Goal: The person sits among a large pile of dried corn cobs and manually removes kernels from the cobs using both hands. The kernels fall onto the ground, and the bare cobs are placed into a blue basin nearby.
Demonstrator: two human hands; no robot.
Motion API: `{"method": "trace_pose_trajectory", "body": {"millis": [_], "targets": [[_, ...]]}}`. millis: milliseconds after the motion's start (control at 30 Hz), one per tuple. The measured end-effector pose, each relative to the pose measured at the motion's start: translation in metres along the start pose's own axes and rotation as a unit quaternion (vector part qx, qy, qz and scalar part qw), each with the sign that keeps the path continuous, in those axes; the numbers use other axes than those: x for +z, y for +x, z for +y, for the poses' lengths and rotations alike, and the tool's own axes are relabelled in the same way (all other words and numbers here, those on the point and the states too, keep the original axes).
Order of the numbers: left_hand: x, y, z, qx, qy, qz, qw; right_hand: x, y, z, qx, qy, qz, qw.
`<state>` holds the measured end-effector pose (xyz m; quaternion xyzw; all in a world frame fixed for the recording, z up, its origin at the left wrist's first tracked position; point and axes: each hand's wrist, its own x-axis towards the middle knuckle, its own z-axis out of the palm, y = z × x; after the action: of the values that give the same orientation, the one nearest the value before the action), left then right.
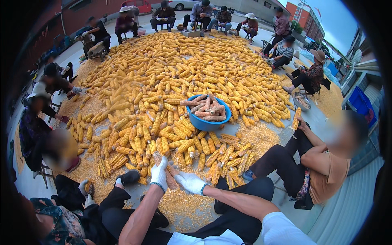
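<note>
My left hand [159, 173], in a white knit glove, is closed round a pale reddish, largely stripped corn cob [172, 182] held upright at a slant. My right hand [188, 182], also gloved, grips near its lower part; whether a second cob is between my hands I cannot tell. Just beyond my hands lie yellow corn ears [143, 145] in a broad heap, with loose kernels [177, 204] below them on the ground. A blue basin [206, 124] full of stripped cobs sits in the heap ahead.
Several seated people [204, 16] ring the heap. A co-worker's gloved hand [85, 185] is low at left; a co-worker [322, 171] at right holds up an ear. A metal bowl [301, 101] stands at right, near a blue bin [361, 104].
</note>
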<state>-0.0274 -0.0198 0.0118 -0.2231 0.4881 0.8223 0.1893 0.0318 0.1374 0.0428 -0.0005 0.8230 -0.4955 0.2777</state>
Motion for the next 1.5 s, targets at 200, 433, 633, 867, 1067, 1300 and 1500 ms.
{"method": "trace_pose_trajectory", "body": {"millis": [200, 433, 633, 867, 1067, 1300, 1500], "targets": [[-0.005, 0.011, -0.012, -0.024, -0.016, -0.004, 1.000, 0.002, -0.001, 0.000, 0.021, 0.003, 0.005, 1.000], [-0.004, 0.011, -0.011, -0.041, -0.010, -0.007, 0.999, 0.003, -0.005, 0.001, 0.034, 0.054, -0.011, 0.998], [-0.010, 0.017, -0.016, -0.040, 0.003, 0.013, 0.999, 0.009, 0.003, 0.009, 0.041, 0.055, -0.014, 0.998], [-0.011, 0.016, -0.023, -0.058, -0.012, 0.022, 0.998, 0.011, 0.003, 0.015, 0.060, 0.054, -0.041, 0.996], [-0.004, 0.018, -0.023, 0.011, 0.037, 0.029, 0.999, 0.008, -0.002, 0.009, 0.082, 0.149, -0.036, 0.985], [-0.003, 0.025, -0.027, 0.066, 0.077, 0.036, 0.994, 0.002, 0.002, 0.012, 0.094, 0.245, -0.048, 0.964], [0.002, 0.014, -0.008, 0.054, 0.033, -0.003, 0.998, -0.007, -0.005, -0.002, 0.068, 0.235, -0.042, 0.969]]}}
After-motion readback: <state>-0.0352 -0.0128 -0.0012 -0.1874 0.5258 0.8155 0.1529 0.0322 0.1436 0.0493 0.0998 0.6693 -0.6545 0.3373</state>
